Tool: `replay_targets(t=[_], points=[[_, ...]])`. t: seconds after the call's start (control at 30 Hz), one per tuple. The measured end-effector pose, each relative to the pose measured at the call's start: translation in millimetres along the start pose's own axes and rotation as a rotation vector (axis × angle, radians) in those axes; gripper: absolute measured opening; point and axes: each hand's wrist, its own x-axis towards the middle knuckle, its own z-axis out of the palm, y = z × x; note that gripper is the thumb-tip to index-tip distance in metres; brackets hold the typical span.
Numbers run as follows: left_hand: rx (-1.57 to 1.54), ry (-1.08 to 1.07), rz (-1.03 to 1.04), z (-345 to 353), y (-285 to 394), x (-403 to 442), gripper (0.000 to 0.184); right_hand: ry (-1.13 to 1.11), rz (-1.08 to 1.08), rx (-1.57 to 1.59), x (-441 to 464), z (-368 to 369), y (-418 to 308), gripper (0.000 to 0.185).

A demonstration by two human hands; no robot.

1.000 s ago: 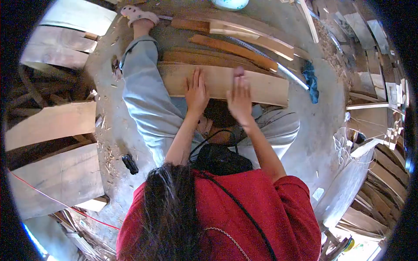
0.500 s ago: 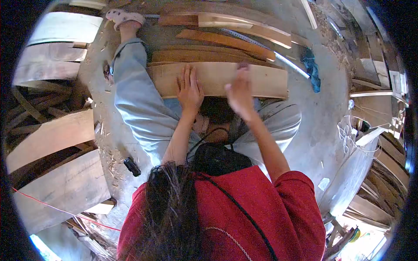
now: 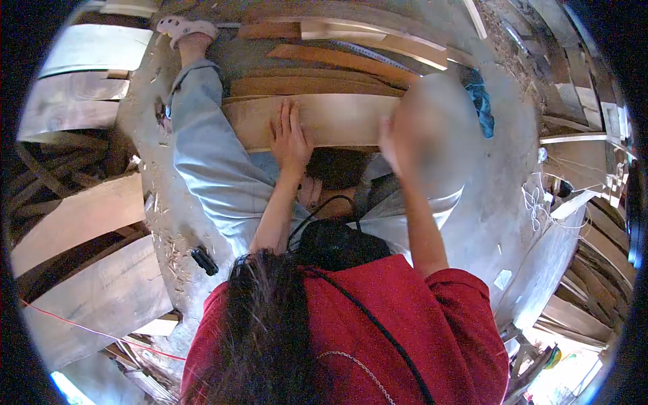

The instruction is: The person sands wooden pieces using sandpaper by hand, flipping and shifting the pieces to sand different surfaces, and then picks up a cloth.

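Note:
A pale wooden board (image 3: 337, 120) lies crosswise in front of me, between my spread legs. My left hand (image 3: 291, 140) rests flat on its left half, fingers stretched out toward the far edge. Over the right half of the board is my right hand (image 3: 393, 147). A round blurred patch covers part of that hand and the board's right end, so its fingers and anything in them cannot be made out. Behind the board lie several brown planks (image 3: 307, 84), close against its far edge.
Beyond the planks lies a long marked measuring strip (image 3: 371, 52). A blue cloth (image 3: 483, 108) is on the floor at the right, with a tangled white cord (image 3: 535, 206) nearer me. A small black object (image 3: 204, 261) lies left. Stacked boards (image 3: 94, 290) line the left side.
My right hand has shifted rightward along the board, and a blurred patch now hides part of it. My left hand stays flat in nearly the same spot.

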Motion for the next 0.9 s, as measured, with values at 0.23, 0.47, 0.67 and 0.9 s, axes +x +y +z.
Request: replay_targets(t=[0.23, 0.47, 0.67, 0.9], points=[[-0.016, 0.0, 0.012, 0, -2, 1, 0.055, -0.224, -0.264, 0.117, -20, -16, -48, 0.063], [-0.05, -0.014, -0.018, 1, -1, -1, 0.056, -0.07, 0.299, -0.222, 16, -12, 57, 0.067], [0.084, -0.024, 0.022, 5, -6, -2, 0.051, -0.199, -0.36, 0.057, -33, 0, -117, 0.071], [-0.016, 0.012, 0.001, 1, -1, -1, 0.05, -0.17, 0.06, -0.082, 7, -45, 16, 0.066]])
